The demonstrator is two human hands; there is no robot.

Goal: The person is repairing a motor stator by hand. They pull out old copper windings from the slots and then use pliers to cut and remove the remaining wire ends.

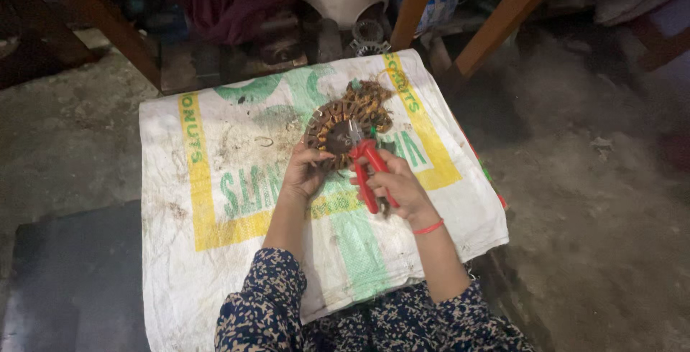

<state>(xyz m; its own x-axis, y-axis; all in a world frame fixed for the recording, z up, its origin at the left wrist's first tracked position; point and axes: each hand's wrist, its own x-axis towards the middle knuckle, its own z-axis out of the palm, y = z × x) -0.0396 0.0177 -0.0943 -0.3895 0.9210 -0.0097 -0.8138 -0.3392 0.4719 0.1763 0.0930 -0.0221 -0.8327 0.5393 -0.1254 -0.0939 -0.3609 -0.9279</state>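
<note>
On a white woven sack (215, 201) spread over the floor, a round motor stator (348, 126) wound with copper wire is gripped at its lower edge by the curled fingers of the left hand (305, 172). Red-handled cutters (368, 169) are clasped in the right hand (399, 187), blades resting against the windings.

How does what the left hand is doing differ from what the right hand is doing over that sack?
The left hand rests bare on the edge of the round copper-wound coil, steadying it; the right hand grips red-handled cutters and does not touch the coil itself. The left hand's fingers curl onto the ring, while the right hand's close around the handles, blades aimed at the windings. Only the right wrist wears a red band. Both work above the white woven sack.
</note>
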